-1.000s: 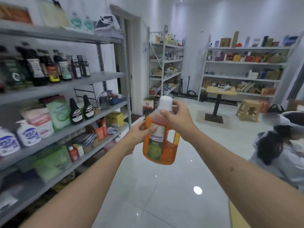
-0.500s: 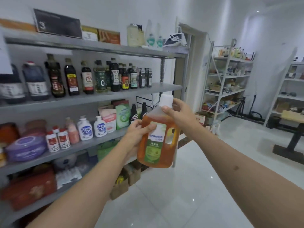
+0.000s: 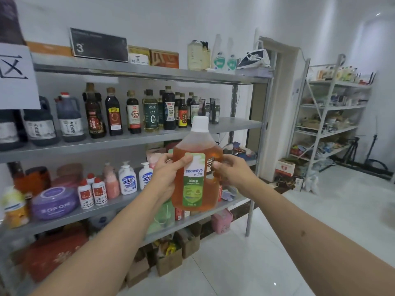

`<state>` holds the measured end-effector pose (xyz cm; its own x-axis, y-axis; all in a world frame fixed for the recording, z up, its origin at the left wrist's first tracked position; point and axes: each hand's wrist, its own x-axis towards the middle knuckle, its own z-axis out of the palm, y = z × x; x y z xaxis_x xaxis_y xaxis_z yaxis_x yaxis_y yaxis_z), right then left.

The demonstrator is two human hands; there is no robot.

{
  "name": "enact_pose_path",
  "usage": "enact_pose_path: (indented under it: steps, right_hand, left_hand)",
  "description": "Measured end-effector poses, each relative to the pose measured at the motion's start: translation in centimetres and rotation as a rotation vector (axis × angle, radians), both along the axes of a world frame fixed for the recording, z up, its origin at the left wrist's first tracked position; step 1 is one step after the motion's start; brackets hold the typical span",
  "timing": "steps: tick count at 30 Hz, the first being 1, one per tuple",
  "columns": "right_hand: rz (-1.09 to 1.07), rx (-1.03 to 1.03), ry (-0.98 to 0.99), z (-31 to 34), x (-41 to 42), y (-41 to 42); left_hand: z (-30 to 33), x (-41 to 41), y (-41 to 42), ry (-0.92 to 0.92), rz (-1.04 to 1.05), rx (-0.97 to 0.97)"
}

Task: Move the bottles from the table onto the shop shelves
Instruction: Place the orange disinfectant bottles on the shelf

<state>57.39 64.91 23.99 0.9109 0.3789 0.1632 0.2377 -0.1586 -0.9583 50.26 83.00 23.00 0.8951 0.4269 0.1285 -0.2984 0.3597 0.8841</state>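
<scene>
Head view: the left hand (image 3: 168, 176) grips the orange disinfectant bottle (image 3: 195, 169) by its body, while the right hand (image 3: 230, 173) has slid from the cap down to its handle. The shelves (image 3: 136, 144) now fill the space behind both hands, so placing seems near. Right fingertips hide behind the handle.

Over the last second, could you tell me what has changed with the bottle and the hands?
The view has swung left to face the grey shelves, bringing the orange bottle in front of them. The right hand has slid down from the white cap to the handle side. The left hand still grips the label side, and the bottle stays upright and unshelved.
</scene>
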Motion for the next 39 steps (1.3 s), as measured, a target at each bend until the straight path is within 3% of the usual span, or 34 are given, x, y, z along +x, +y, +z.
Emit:
enact_pose_path:
  steps: [17, 39]
  right_hand:
    - [-0.169, 0.042, -0.017, 1.6, 18.6, 7.4]
    - [-0.160, 0.075, -0.010, 4.2, 47.8, 4.1]
  left_hand:
    - [1.9, 19.8, 7.2, 0.051, -0.049, 0.108]
    - [4.4, 48.0, 4.3, 0.092, 0.007, 0.370]
